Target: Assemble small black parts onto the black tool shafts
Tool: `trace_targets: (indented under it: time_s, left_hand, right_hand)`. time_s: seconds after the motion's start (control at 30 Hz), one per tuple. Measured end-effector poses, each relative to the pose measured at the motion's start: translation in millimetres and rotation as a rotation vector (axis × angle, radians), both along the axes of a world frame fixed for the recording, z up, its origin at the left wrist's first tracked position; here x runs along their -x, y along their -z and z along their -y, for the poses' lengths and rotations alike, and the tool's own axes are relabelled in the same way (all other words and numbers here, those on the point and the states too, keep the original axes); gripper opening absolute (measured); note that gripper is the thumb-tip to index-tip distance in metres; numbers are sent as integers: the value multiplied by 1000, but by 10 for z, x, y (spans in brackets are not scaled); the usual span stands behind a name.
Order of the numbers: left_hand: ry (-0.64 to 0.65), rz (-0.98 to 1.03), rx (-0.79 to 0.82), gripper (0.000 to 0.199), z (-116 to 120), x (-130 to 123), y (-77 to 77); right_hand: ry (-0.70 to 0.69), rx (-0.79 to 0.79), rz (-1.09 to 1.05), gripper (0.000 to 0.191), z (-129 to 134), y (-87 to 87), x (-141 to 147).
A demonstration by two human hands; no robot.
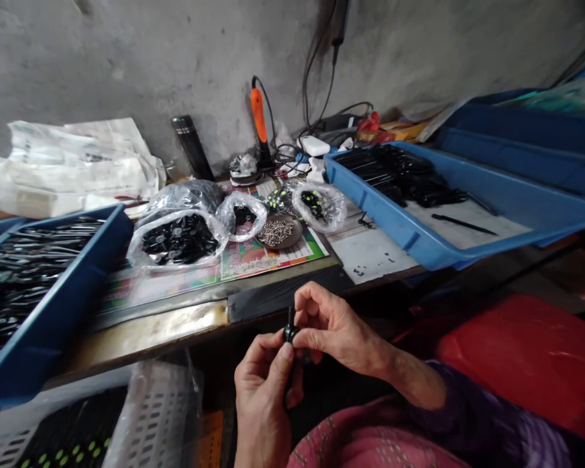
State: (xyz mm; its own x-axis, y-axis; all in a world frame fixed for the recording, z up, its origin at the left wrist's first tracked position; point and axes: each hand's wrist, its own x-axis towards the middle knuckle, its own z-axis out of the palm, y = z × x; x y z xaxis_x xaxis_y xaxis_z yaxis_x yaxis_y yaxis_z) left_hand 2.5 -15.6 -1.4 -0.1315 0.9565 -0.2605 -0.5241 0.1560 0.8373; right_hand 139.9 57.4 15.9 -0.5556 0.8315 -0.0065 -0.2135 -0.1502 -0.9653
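Left hand [262, 406] and right hand [334, 328] pinching small black plastic part [289, 331] between fingertips, above lap.
Workbench edge [146, 331] just beyond; blue trays [85, 292] of black pieces on either side, clear bags [178, 237] between; white perforated crate [151, 409] near left hand.

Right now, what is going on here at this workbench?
A person pinches a small black plastic part between the left hand and the right hand, just off the edge of the workbench. On the workbench lie clear bags of black parts, a dish of small metal pins and blue trays of long black pieces.
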Motion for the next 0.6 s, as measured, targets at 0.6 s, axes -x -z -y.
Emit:
trace_targets:
  time_s: [0.6]
  left_hand:
    - [23,-171,-42,28,7,82,-34]
  right_hand:
    - [-87,-142,142,41,-158,-112,-59]
